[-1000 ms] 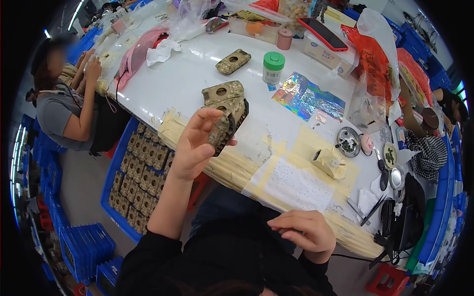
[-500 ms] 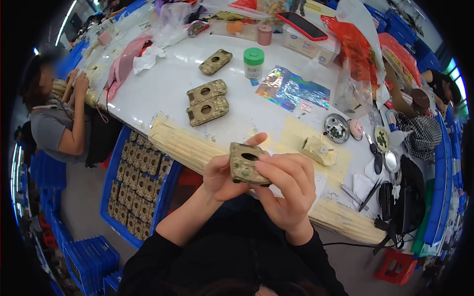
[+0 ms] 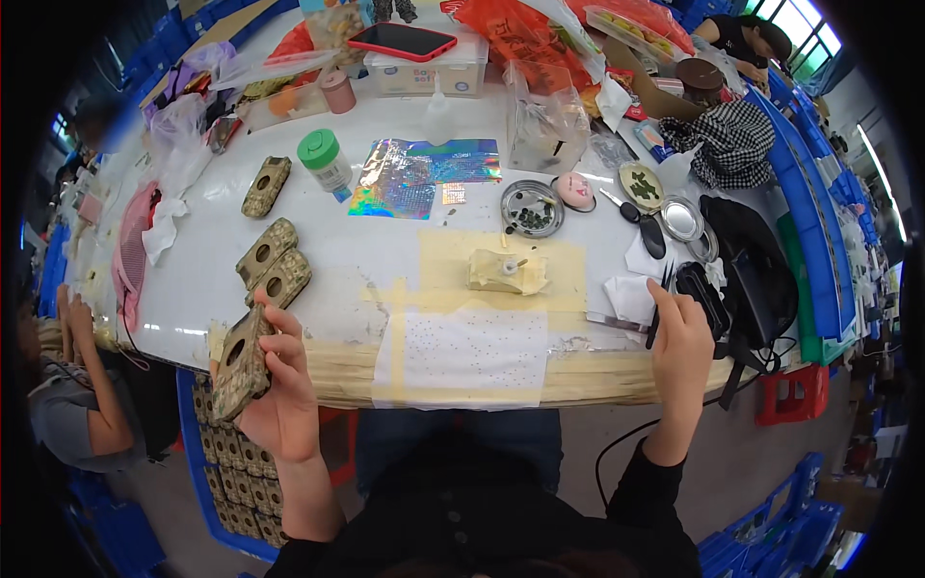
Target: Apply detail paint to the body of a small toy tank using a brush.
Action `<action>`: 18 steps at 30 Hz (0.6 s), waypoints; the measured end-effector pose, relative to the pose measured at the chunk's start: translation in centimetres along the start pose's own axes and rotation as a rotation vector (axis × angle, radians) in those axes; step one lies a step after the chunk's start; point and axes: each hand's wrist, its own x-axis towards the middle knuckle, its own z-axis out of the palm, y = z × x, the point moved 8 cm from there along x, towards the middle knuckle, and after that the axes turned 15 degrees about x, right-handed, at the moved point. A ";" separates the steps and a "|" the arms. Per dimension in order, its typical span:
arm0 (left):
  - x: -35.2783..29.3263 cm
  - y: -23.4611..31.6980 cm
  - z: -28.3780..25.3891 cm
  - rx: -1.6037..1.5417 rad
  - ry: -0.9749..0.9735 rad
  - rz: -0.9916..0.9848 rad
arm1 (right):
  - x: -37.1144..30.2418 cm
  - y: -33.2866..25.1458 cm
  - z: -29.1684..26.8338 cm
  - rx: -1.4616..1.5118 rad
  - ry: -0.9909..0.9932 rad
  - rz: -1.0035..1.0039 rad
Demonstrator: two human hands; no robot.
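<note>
My left hand (image 3: 284, 400) holds a camouflage-patterned toy tank hull (image 3: 242, 364) tilted on edge, its round hole facing left. My right hand (image 3: 684, 337) reaches to the right side of the table, fingers stretched over dark tweezers (image 3: 653, 332) that seem to lie on the surface; its thumb is partly hidden. Two similar hulls, an upper one (image 3: 267, 252) and a lower one (image 3: 280, 278), lie side by side beyond my left hand. Another hull (image 3: 266, 187) sits farther back. In front of me stands a tape-covered block (image 3: 508, 271) with a small peg on top.
A white sheet with small dots (image 3: 462, 358) lies at the near edge. Beyond are a round dish of dark bits (image 3: 532, 209), holographic film (image 3: 409, 178) and a green-lidded jar (image 3: 326, 162). A blue crate (image 3: 198, 472) of hulls stands low left. Another person (image 3: 82, 405) sits at left.
My hands have parted: the left carries the hull leftward, while the right has let go of it and moved right to the tweezers. The view has turned right.
</note>
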 end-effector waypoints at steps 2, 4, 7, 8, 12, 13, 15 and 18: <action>0.6 -1.1 -0.4 -0.047 0.042 0.003 | 0.0 2.1 0.0 -0.175 -0.069 0.001; 1.3 -3.0 -0.5 -0.055 0.046 -0.063 | 0.4 2.5 0.3 -0.181 -0.081 -0.051; 1.6 -4.4 -1.2 -0.070 0.075 -0.100 | 0.7 3.2 0.7 -0.170 -0.080 -0.104; 1.6 -4.3 -1.6 -0.040 0.099 -0.094 | 0.9 3.3 0.8 -0.160 -0.077 -0.115; 1.7 -3.8 -3.3 -0.034 0.199 -0.062 | 0.9 3.3 0.1 -0.096 -0.005 -0.147; 1.7 -3.5 -3.5 -0.045 0.223 -0.047 | 0.8 3.3 -0.2 -0.056 0.044 -0.152; 2.0 -4.0 -3.3 -0.129 0.260 -0.084 | -0.4 7.4 -0.3 0.292 0.137 0.189; 2.2 -4.1 -3.3 -0.116 0.304 -0.068 | -0.7 8.4 -0.6 0.694 0.310 0.188</action>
